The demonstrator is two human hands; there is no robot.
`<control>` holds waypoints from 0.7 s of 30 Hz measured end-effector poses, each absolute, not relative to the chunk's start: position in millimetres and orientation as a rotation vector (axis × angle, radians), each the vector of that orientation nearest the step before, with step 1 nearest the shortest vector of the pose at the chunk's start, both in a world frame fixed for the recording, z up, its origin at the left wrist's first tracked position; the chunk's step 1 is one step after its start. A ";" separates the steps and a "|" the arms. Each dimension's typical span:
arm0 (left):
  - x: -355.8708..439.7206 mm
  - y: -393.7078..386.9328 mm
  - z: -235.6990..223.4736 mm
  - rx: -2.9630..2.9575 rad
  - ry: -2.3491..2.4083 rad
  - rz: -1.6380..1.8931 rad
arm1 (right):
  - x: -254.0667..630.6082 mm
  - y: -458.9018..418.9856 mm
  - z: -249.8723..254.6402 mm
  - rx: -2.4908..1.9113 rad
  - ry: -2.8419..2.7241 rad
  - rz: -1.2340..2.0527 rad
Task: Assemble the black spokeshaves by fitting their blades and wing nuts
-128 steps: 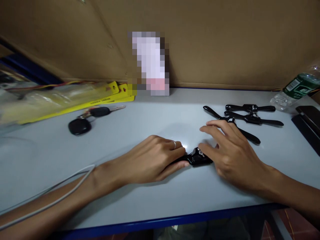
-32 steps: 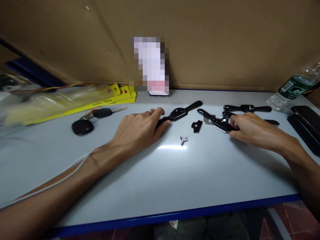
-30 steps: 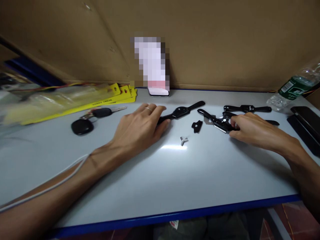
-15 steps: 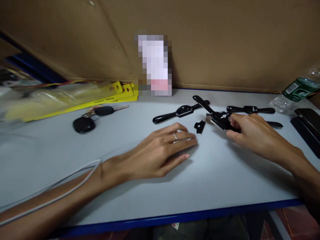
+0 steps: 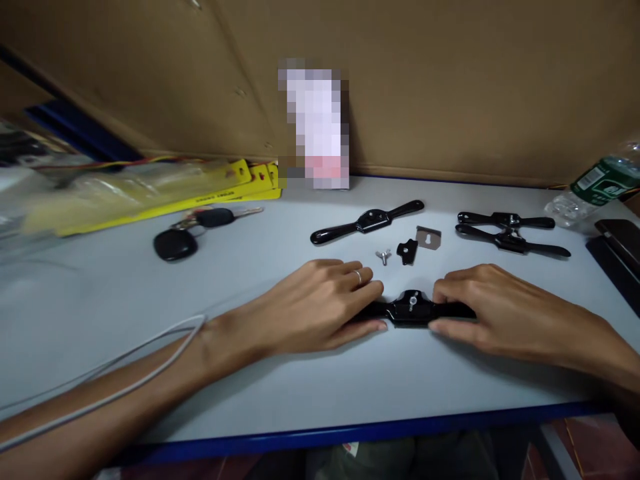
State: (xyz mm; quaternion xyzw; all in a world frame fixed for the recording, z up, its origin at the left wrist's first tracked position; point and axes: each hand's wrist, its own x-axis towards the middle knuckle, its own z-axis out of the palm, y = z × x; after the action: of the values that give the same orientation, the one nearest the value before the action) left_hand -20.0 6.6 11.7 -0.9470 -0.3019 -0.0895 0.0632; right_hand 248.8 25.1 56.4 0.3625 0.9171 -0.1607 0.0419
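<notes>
A black spokeshave lies across the table in front of me, a silver wing-shaped fastener at its middle. My left hand, a ring on one finger, is closed around its left handle. The right handle is gripped by my right hand. Just behind the tool are a silver wing screw, a small black cap plate and a flat metal blade with a keyhole slot. Another black spokeshave body rests farther back. Two more spokeshaves sit together at the right.
Car keys and yellow packaging cards with clear plastic lie at the left. A plastic bottle and a dark phone-like object are at the right. A brown cardboard panel rises behind the table.
My right hand has brought the spokeshave down and toward me, turning it level on the table. My left hand has closed on its other handle. The blade and wing screw are now uncovered.
</notes>
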 end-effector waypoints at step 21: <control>-10.2 -3.7 8.5 -2.840 -0.818 -0.383 | 210.5 3.3 22.1 1.227 3.242 0.224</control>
State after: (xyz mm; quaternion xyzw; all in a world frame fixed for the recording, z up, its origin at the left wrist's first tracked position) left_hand -10.2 -3.7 8.5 -0.9498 -0.2737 -0.1281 0.0807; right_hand 210.5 3.3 22.1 0.3484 0.9205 0.0635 -0.1651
